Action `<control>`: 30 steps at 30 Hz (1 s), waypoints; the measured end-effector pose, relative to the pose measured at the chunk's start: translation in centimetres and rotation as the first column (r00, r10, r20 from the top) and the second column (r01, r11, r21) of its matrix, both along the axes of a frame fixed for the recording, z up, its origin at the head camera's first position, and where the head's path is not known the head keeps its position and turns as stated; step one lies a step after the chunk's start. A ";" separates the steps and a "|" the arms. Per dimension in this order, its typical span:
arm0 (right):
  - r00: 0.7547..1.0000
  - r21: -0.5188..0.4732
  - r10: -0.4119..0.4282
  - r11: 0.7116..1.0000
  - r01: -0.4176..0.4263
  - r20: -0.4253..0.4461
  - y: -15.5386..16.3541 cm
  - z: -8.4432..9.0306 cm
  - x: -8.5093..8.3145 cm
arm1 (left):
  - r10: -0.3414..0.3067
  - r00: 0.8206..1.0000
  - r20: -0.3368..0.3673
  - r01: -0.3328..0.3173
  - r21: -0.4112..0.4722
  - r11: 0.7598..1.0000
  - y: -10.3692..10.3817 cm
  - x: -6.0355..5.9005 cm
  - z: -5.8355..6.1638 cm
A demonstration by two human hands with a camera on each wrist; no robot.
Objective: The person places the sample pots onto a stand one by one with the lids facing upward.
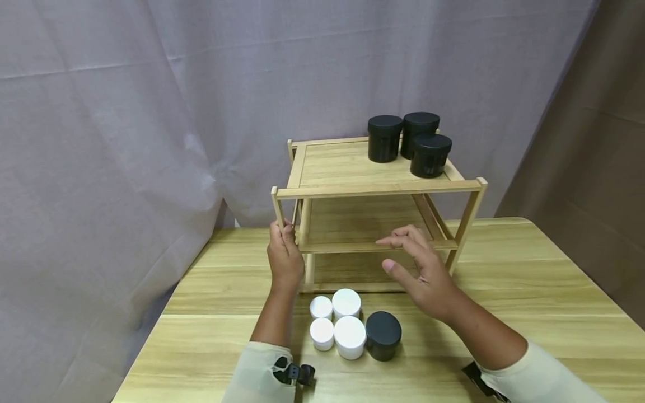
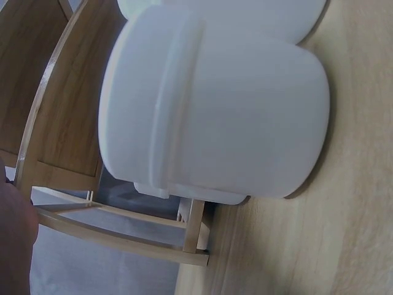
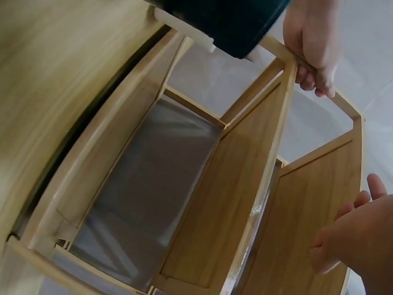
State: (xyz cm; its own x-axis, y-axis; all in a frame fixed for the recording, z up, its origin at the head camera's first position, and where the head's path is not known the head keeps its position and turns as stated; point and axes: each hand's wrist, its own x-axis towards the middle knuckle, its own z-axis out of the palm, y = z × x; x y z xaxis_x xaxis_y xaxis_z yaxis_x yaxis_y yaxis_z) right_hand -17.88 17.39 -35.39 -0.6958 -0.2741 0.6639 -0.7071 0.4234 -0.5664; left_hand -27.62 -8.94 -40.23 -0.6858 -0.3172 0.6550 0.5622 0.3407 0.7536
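Overhead, the left hand (image 1: 285, 258) grips the wooden rack (image 1: 375, 187) by its front-left post, steadying it, while the right hand (image 1: 420, 274) hovers open before the middle shelf, holding nothing. Left wrist: white jar (image 2: 215, 107) looms close. Right wrist: rack shelves empty; next likely fetching a jar

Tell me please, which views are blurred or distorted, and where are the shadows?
Head view: sharp, evenly lit, soft shadows beside the jars on the table. Left wrist view: a white jar fills the frame, soft from closeness. Right wrist view: the shelf rails bend from lens distortion; a dark jar is cropped.
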 end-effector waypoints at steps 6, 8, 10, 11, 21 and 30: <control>0.997 0.087 0.017 0.996 -0.023 0.070 0.3 -0.8 0.4 | 0.001 1.000 0.005 -0.001 -0.008 1.000 -0.1 0.0 0.0; 0.995 0.123 0.022 0.992 -0.034 0.098 0.3 -1.1 0.6 | 0.003 1.000 0.005 -0.003 -0.008 1.000 -0.1 0.0 -0.1; 0.991 0.163 0.023 0.986 -0.044 0.129 0.3 -1.4 0.7 | 0.002 1.000 0.003 -0.002 -0.009 1.000 -0.1 0.0 -0.1; 0.989 0.182 0.025 0.982 -0.052 0.143 0.4 -1.5 0.7 | 0.004 1.000 0.002 -0.004 -0.008 1.000 -0.1 0.0 -0.1; 0.959 0.227 0.069 0.964 -0.135 0.276 0.8 -3.2 1.1 | 0.008 1.000 -0.006 -0.008 -0.004 1.000 0.0 0.0 0.1; 0.939 0.245 0.091 0.953 -0.179 0.331 1.9 -4.8 1.7 | -0.002 1.000 -0.009 0.002 0.002 1.000 0.0 0.0 -0.1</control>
